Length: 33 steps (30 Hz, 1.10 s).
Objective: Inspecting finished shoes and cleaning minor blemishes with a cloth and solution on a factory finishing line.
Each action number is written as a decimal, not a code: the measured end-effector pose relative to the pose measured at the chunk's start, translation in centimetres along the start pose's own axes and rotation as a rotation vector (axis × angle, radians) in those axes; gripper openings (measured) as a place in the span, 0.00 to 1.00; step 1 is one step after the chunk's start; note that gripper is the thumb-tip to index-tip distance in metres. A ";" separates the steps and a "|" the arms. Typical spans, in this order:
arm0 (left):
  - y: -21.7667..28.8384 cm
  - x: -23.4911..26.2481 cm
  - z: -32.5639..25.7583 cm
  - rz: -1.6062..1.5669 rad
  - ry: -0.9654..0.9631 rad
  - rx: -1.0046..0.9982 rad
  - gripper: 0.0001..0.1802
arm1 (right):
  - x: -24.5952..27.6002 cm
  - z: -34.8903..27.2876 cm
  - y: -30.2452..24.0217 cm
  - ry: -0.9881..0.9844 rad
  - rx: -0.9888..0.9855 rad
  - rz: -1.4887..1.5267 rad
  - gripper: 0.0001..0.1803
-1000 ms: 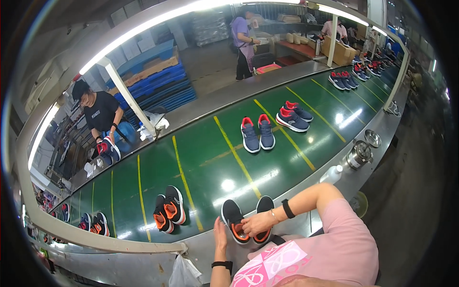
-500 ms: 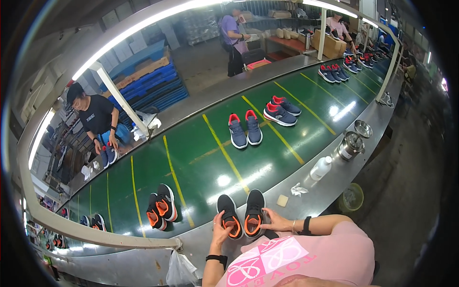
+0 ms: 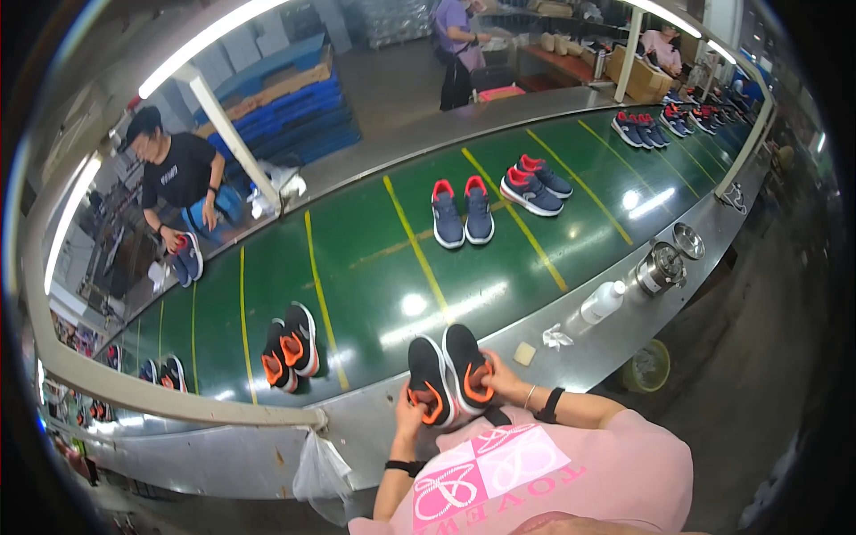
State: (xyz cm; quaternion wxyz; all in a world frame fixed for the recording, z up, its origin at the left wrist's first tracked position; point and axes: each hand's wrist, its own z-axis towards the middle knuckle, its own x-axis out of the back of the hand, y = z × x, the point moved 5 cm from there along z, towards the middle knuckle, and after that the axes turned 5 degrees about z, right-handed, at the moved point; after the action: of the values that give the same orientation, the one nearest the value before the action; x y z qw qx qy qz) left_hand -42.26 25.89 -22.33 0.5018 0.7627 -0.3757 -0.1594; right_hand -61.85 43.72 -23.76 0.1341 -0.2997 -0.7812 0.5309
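A pair of black shoes with orange lining stands at the near edge of the green conveyor belt (image 3: 374,259), close to my chest. My left hand (image 3: 412,419) grips the heel of the left black shoe (image 3: 428,379). My right hand (image 3: 501,379) holds the heel and side of the right black shoe (image 3: 464,355). Both shoes point away from me, side by side and touching.
Another black and orange pair (image 3: 290,346) lies on the belt to my left. Navy pairs (image 3: 462,212) (image 3: 533,184) sit farther along. A white bottle (image 3: 603,301), a crumpled rag (image 3: 557,337) and a metal cup (image 3: 660,267) stand on the steel rim. A person in black (image 3: 174,178) handles shoes across the belt.
My view has swung so the pair sits lower and nearer my chest. Both hands stay on the two shoes, and the other pairs have shifted along the belt.
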 end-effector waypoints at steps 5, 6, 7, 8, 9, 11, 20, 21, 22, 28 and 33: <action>2.5 -1.4 -1.6 -0.489 -0.224 0.108 0.33 | 1.9 -0.9 -3.1 -0.117 -0.116 0.558 0.27; 3.0 -1.7 -1.8 -0.585 -0.300 0.056 0.34 | 1.4 -1.6 -4.4 -0.171 -0.133 0.648 0.26; 4.3 -1.9 -2.2 -0.657 -0.274 0.082 0.34 | 1.0 -1.9 -5.3 -0.202 -0.126 0.667 0.26; 5.0 -2.1 -2.3 -0.712 -0.346 0.015 0.31 | 0.7 -2.1 -7.0 -0.264 0.110 0.367 0.27; 6.3 -2.7 -2.7 -0.832 -0.355 0.071 0.32 | 0.8 -2.0 -6.8 -0.291 0.124 0.332 0.26; 7.8 -3.2 -3.3 -0.964 -0.338 0.135 0.32 | -0.1 -2.5 -8.3 -0.335 0.137 0.413 0.24; 7.0 -3.2 -4.7 -1.029 -0.331 0.064 0.35 | -1.1 -3.7 -9.7 -0.365 -0.239 0.902 0.22; 6.7 -3.2 -4.8 -1.034 -0.326 0.068 0.35 | -1.0 -3.9 -9.4 -0.364 -0.247 0.901 0.22; 6.6 -3.3 -4.9 -1.051 -0.363 0.042 0.35 | -0.9 -3.9 -9.1 -0.365 -0.239 0.900 0.22; 6.6 -3.6 -5.2 -1.051 -0.414 0.000 0.35 | -0.4 -3.9 -9.3 -0.412 -0.131 0.809 0.23; 6.8 -3.9 -5.4 -1.034 -0.428 0.021 0.33 | 0.5 -4.6 -10.1 -0.348 0.188 0.341 0.24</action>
State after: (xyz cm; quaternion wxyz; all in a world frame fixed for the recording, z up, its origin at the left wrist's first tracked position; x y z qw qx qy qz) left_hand -44.30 30.82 -14.43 0.2632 0.8030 -0.0476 -0.5325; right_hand -63.11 44.90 -12.78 -0.0666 -0.3176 -0.6779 0.6597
